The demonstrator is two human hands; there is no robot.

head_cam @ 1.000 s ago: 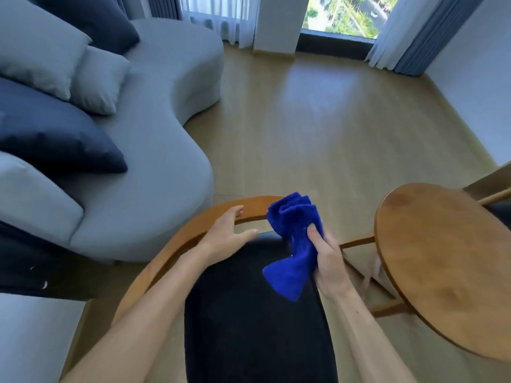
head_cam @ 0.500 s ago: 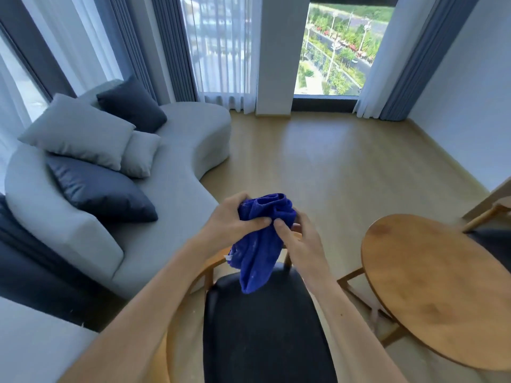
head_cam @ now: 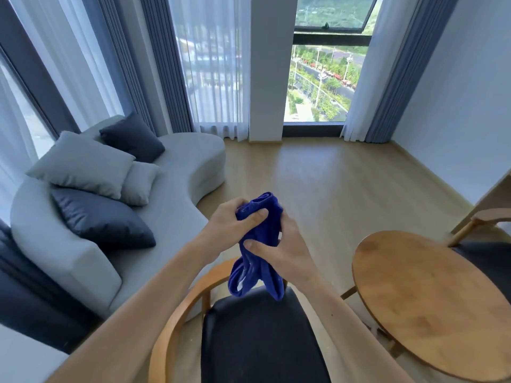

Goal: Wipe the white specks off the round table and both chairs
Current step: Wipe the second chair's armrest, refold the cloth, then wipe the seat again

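Both hands, left hand and right hand, gripping a bunched blue cloth above a black-seated chair, round wooden surface to the right, grey sofa left, window ahead

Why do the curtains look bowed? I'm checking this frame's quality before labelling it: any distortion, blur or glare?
Head view: wide-angle distortion bows the curtains and wall edges; the sofa's left edge is smeared; daylight from the window puts sheen on the floor; both hands and the blue cloth are fairly sharp.

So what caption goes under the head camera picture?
Both hands, left and right, bunch a blue cloth above the black-seated chair.
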